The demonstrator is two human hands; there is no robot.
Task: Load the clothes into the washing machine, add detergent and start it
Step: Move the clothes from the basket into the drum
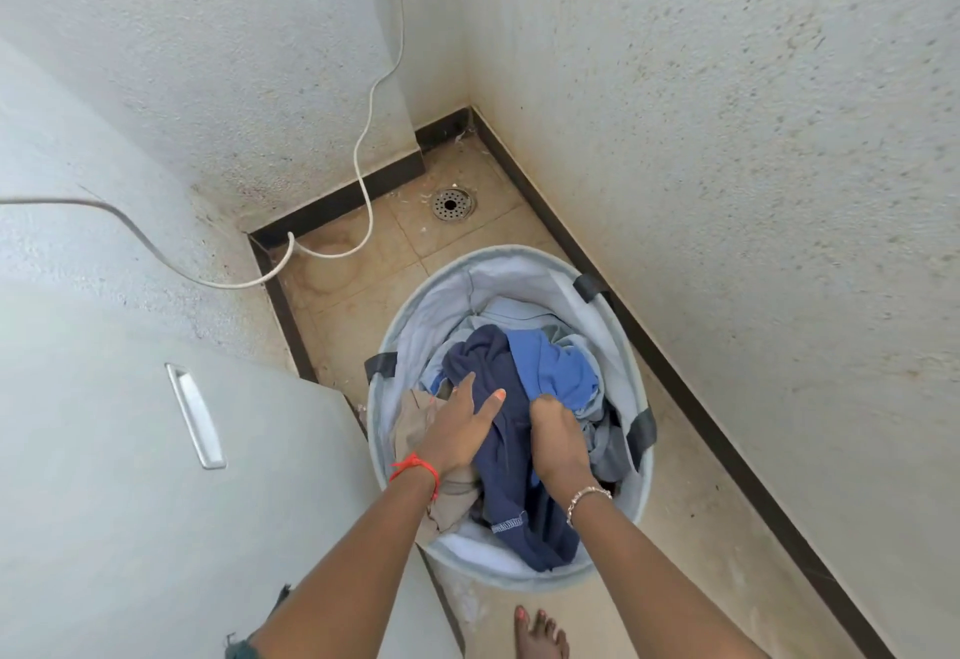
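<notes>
Clothes (pixel 558 372) in basket (pixel 426 310) lie under left hand (pixel 460 430), gripped by right hand (pixel 558 437).

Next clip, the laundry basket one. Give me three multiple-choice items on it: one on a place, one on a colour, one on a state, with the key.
1. Where is the floor drain?
A) beyond the laundry basket, towards the corner
B) inside the basket
C) beside the foot

2. What colour is the thread at the wrist of the left hand?
A) green
B) white
C) red

3. What is the right hand doing?
A) hanging idle
B) gripping the navy garment
C) holding a bottle

Key:
1 A, it sits in the tiles past the basket's far rim.
2 C, a red strand rings the wrist.
3 B, its fingers curl into the cloth.
</notes>
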